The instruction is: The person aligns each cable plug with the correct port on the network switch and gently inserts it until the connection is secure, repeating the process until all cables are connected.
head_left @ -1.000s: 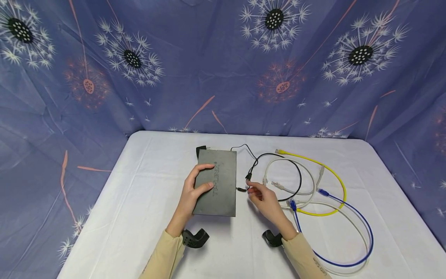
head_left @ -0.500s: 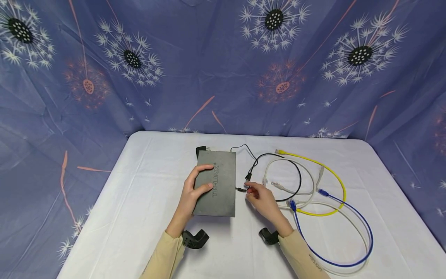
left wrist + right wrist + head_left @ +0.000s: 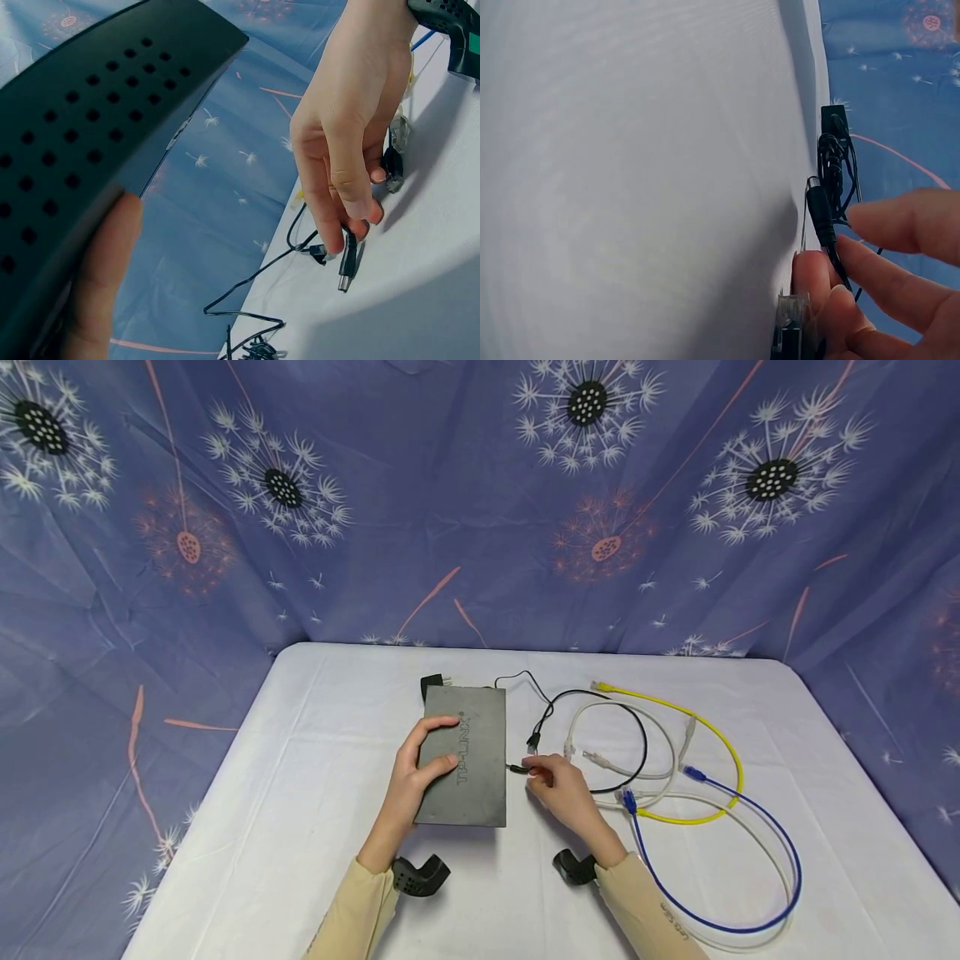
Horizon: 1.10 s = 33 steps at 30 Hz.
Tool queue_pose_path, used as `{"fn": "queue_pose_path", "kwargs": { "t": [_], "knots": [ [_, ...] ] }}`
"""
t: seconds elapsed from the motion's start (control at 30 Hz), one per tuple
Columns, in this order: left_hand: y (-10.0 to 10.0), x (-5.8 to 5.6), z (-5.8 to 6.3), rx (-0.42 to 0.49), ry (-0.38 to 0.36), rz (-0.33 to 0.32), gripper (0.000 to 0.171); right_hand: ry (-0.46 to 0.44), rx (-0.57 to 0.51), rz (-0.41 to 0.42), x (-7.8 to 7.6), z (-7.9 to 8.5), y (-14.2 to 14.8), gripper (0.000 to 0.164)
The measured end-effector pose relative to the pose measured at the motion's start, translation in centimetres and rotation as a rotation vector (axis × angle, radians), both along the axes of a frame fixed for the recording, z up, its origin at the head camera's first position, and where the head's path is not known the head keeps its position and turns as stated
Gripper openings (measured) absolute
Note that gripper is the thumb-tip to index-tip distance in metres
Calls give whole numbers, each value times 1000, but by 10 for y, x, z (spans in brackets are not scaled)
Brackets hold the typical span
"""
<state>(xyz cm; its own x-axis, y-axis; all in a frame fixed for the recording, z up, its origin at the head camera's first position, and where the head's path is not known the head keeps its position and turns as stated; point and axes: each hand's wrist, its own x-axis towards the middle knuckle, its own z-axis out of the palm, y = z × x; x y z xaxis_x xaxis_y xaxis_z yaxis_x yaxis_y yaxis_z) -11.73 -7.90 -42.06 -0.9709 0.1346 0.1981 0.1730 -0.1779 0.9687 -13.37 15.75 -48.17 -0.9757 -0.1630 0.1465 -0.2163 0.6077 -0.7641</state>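
Note:
My left hand [image 3: 431, 760] grips a dark grey TP-LINK network switch [image 3: 480, 802] by its left side, thumb and a finger on its top. In the left wrist view the switch's vented side [image 3: 82, 127] fills the upper left. To its right, my right hand [image 3: 562, 785] has its fingers curled about a black barrel power plug [image 3: 819, 214]. The plug's metal tip points toward the switch and sticks out past the fingertips; its cord runs back among the fingers. Just beyond those fingertips lies a black network cable's plug [image 3: 533, 740].
Behind the switch sits a black power adapter [image 3: 432, 683], its thin cord bundled. A black network cable [image 3: 645, 735], grey cables [image 3: 667, 727], a yellow cable [image 3: 735, 752] and a blue cable [image 3: 795, 860] lie looped on the right of the white table [image 3: 322, 735].
My right hand has moved a little left, its fingertips coming onto the power plug. The left hand still holds the switch, nearly unmoved.

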Motion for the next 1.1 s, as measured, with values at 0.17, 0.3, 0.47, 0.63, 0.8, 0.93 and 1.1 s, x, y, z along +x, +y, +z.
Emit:
{"fn": "queue_pose_path", "kwargs": {
  "t": [0.17, 0.3, 0.47, 0.63, 0.8, 0.93, 1.1],
  "knots": [
    [0, 0, 0, -2, -12, 1, 45, 30, -45, -43, 1, 1, -1, 24],
    [-1, 0, 0, -1, -22, -2, 45, 48, -86, -67, 1, 4, 0, 23],
    [-1, 0, -2, -1, -22, -7, 45, 39, -151, -72, 2, 7, 1, 21],
    [0, 0, -3, -4, -21, -12, 45, 49, -200, -83, 3, 13, 4, 18],
    [1, 0, -4, -5, -23, -10, 45, 54, -230, -87, 4, 21, 5, 14],
    [1, 0, -5, -3, -26, -13, 45, 74, -253, -85, 5, 27, 6, 12],
    [1, 1, -7, -7, -25, -11, 45, 116, -273, -87, 6, 33, 6, 12]
  ]
}}
